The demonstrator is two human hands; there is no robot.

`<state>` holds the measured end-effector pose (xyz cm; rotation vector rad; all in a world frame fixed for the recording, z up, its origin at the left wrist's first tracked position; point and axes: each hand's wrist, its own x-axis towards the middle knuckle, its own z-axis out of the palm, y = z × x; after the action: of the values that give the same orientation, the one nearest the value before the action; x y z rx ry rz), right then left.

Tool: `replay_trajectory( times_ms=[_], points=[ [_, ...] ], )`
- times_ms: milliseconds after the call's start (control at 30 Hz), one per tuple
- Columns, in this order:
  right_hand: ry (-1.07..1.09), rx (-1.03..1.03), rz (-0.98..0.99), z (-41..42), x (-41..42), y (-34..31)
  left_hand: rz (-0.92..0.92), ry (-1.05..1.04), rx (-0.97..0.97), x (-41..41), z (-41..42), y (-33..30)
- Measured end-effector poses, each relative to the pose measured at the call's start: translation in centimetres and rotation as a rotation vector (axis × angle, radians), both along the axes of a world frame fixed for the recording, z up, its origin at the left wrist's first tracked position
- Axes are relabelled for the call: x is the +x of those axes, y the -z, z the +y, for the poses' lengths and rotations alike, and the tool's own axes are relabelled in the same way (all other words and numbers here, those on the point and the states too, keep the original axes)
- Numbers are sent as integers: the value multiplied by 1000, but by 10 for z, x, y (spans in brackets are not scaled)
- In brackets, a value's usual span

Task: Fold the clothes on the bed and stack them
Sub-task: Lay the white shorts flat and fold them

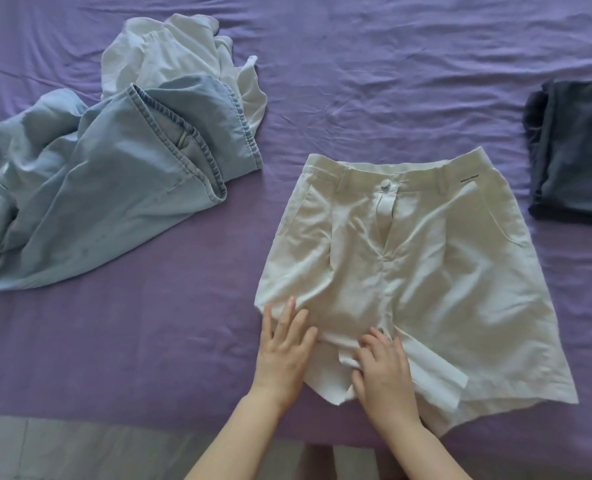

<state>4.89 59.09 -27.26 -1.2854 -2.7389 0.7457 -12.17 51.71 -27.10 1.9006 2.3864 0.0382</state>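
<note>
The cream shorts (408, 265) lie spread front-up on the purple bed (149, 341), hem nearest the person. The left hand (282, 355) presses flat on the left leg, fingers straight; the right hand (382, 372) curls its fingers on the turned-up inner hem. Smooth that hem flat before folding leg over leg.

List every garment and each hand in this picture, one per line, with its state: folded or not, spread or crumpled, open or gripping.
Cream shorts: spread flat, front up, buttoned, unfolded.
Light blue jeans: crumpled, unfolded.
White garment: crumpled behind the jeans, unfolded.
Dark garment: folded, at the right.
Left hand: open, flat on the shorts' hem.
Right hand: fingers curled on the hem's turned-up fabric.
</note>
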Motion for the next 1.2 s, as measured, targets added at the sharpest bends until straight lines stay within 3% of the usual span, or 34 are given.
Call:
replay_trajectory(
  times_ms=[100, 167, 333, 600, 700, 767, 933, 1067, 1200],
  points=[
    [197, -183, 244, -1, 13, -9, 22, -181, 99, -9, -10, -5],
    [229, -222, 304, -6, 24, -14, 42, -194, 31, -11, -14, -9],
    [200, -126, 247, -22, 26, -11, 21, -176, -60, 0, -8, -2],
    [207, -42, 284, -29, 27, -17, 64, -188, 220, -12, -23, -8],
    [177, 99, 223, -33, 33, -24, 37, -200, 296, -19, -47, -21],
    [161, 169, 126, -36, 37, -25, -9, -184, 280, -23, -65, -22],
    [66, 193, 112, -32, 24, -18, -194, -38, 87, -24, -67, -12],
    [105, 230, 93, -26, 14, -21, -399, -343, 77, -17, -31, -15],
    [65, 289, 156, -19, 20, -24, -384, -397, 18, -18, -10, -21]
  ],
)
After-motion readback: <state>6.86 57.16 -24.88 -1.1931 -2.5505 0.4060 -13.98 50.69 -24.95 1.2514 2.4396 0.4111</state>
